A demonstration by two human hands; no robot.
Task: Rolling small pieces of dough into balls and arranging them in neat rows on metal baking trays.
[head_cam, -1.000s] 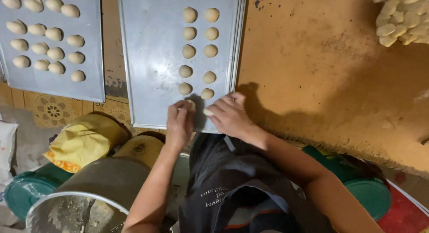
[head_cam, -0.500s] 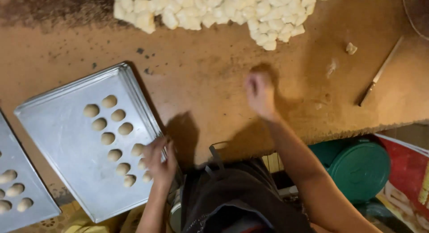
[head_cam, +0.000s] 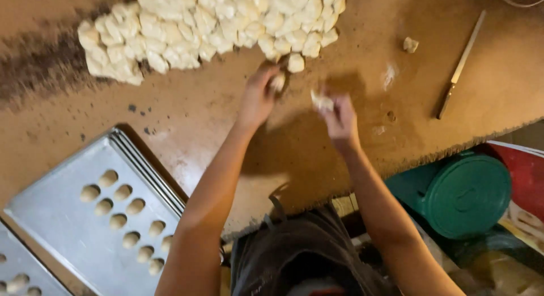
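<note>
A big heap of cut pale dough pieces (head_cam: 204,24) lies at the far side of the brown worktop (head_cam: 226,120). My left hand (head_cam: 258,94) reaches to the heap's near edge and closes on a dough piece (head_cam: 277,81). My right hand (head_cam: 339,117) is just beside it, fingers curled on another small dough piece (head_cam: 321,101). Both hands hover low over the board, close together. A metal baking tray (head_cam: 68,228) at the lower left carries two rows of shaped dough balls (head_cam: 122,216).
A knife (head_cam: 460,63) lies on the board at the upper right, with a stray dough scrap (head_cam: 410,44) near it. A second tray (head_cam: 22,273) with dough balls shows at the bottom left. A green lidded bucket (head_cam: 464,194) stands below the board's edge on the right.
My view swung from the trays to the dough heap. My left hand left the tray's edge and both hands moved up to the heap, each taking a dough piece.
</note>
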